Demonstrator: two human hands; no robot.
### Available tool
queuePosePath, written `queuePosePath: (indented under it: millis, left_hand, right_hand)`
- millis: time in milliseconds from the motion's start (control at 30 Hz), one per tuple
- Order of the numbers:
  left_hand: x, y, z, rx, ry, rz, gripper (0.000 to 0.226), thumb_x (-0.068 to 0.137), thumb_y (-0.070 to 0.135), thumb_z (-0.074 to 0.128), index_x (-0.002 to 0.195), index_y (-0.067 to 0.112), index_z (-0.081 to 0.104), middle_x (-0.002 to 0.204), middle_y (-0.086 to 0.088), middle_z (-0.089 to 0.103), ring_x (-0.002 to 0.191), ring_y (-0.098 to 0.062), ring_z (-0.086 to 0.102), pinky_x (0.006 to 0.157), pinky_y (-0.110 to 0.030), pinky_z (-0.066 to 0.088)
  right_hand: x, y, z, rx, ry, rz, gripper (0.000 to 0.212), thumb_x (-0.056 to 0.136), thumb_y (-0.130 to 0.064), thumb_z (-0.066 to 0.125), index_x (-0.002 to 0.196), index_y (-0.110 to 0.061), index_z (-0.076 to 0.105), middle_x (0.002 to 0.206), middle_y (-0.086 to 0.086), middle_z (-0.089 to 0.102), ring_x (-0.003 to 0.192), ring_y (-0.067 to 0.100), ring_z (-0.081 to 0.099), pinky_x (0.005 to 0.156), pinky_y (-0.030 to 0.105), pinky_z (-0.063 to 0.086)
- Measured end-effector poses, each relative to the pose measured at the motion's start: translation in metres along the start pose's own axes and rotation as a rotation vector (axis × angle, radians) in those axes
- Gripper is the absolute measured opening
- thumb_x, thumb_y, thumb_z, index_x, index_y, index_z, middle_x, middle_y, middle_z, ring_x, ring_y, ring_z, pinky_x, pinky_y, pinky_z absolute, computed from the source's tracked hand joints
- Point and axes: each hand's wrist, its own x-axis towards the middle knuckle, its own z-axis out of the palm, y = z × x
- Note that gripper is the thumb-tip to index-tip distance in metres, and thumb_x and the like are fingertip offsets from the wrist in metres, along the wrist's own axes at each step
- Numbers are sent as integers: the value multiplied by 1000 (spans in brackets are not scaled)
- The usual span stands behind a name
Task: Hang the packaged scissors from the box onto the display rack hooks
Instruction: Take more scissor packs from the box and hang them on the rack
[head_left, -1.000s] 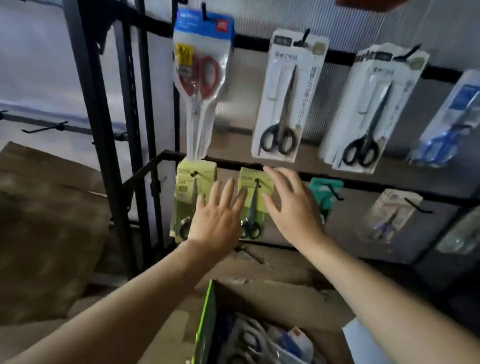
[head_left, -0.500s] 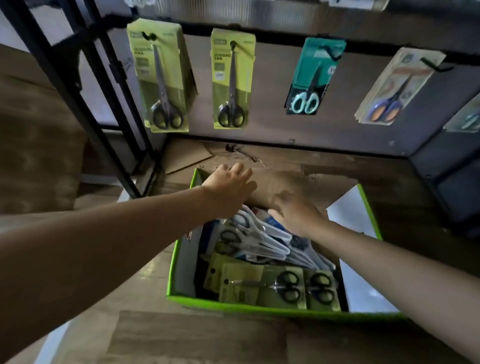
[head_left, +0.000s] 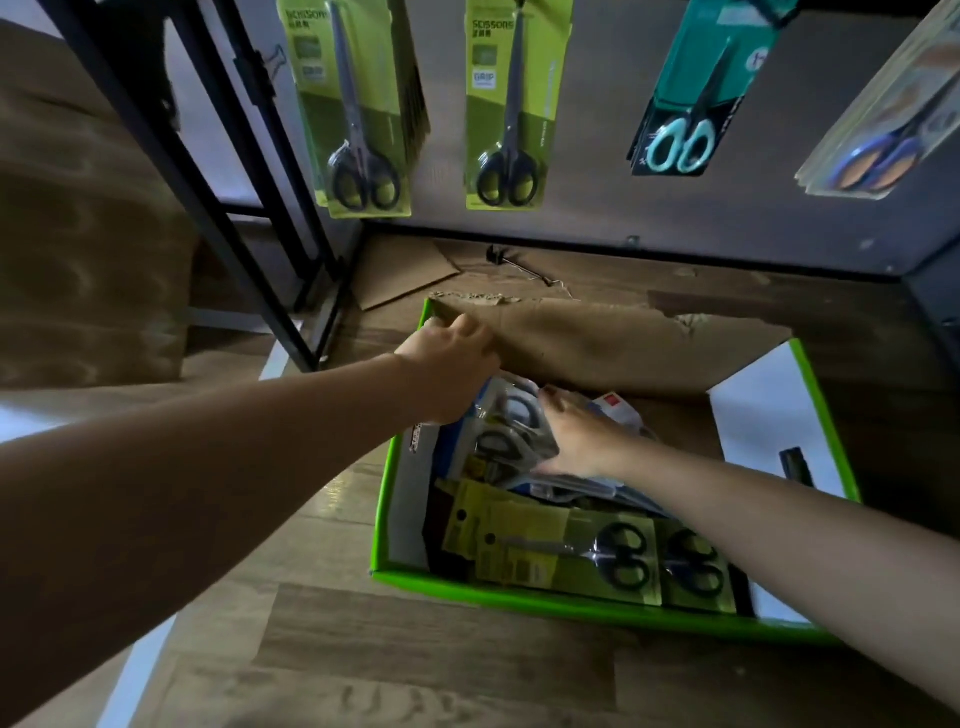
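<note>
A green-rimmed cardboard box (head_left: 571, 605) stands open on the wooden floor below the display rack. It holds several packaged scissors: yellow-green cards with black-handled scissors (head_left: 561, 551) at the front, blue-and-clear packs (head_left: 498, 421) behind. My left hand (head_left: 452, 364) is at the box's back left corner, fingers curled over the edge of the brown flap (head_left: 597, 343). My right hand (head_left: 582, 436) lies on the blue-and-clear packs with its fingers stretched over them. Two yellow-green packs (head_left: 358, 114) (head_left: 509, 104) hang on the rack above.
A teal pack (head_left: 696, 93) and a pale pack with blue-orange scissors (head_left: 883, 119) hang further right. The rack's black frame (head_left: 244, 208) slants down at the left. A loose metal hook (head_left: 519, 265) and a cardboard scrap (head_left: 405, 270) lie behind the box.
The view dropped from the rack to the box. Both hands came down from the hanging packs into the box; the left went to the flap, the right onto the packs.
</note>
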Motion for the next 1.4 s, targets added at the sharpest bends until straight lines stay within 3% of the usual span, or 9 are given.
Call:
queuePosePath:
  millis: [233,333,433,533,700,967,1133,1267,1400]
  left_hand:
    - [-2,-5,15,18,-41,63,50,94,40,53,139,22,42,132,-6,43,118,-23,42,92,-36,44]
    - [1,-3,12,-10,-33,58,47,94,40,52,137,21,44,133,-6,43,119,-24,42,92,-36,45]
    - [3,0,11,5,-28,73,40,95,34,50,132,20,47,131,-7,45,117,-24,43,88,-35,44]
    - [4,3,10,6,-53,87,40,95,32,50,133,20,47,130,-7,45,115,-23,44,86,-34,43]
    - [1,14,5,-11,-65,111,39,96,34,49,133,20,48,129,-6,45,115,-23,43,82,-31,40]
    - [6,0,1,-67,-148,17,35,96,30,46,128,17,50,129,-10,47,119,-28,44,90,-37,45]
    - [23,-7,-18,-614,-244,-299,34,93,22,52,124,10,57,124,-11,60,114,-29,57,75,-29,40]
    - [38,-9,-40,-1079,-208,-584,19,96,12,50,81,3,57,77,-8,57,64,-23,57,50,-25,46]
    - [32,-11,-52,-1889,-129,-773,15,96,18,47,88,8,56,79,-13,54,57,-21,52,62,-32,48]
  right_hand:
    - [7,-12,20,21,98,-31,123,70,-56,80,153,-33,-7,151,14,31,131,36,43,99,50,46]
    - [13,-14,29,73,104,-109,114,76,-45,79,152,-35,-5,112,11,60,87,23,60,64,32,49]
    - [7,-18,23,153,107,-127,100,85,-21,72,153,-36,0,77,2,57,59,14,53,45,25,32]
    - [-2,-21,20,244,65,-135,93,90,-15,66,153,-38,2,69,2,52,54,14,49,44,26,32]
    - [-7,-30,27,225,14,-101,108,83,-24,76,149,-47,-6,110,4,64,82,20,64,65,39,56]
    - [-24,-9,5,296,82,-132,76,92,-18,61,150,-29,13,74,1,53,66,18,59,54,28,37]
    - [-44,13,-17,619,273,-150,64,80,-22,68,135,-21,34,97,-6,61,95,-2,62,82,16,49]
    - [-56,21,-36,902,316,-180,68,83,-1,68,138,-21,34,129,-6,54,113,-6,52,88,6,42]
    - [-58,12,-55,1091,382,-220,82,71,-16,78,141,-24,36,137,-2,55,129,13,50,107,32,42]
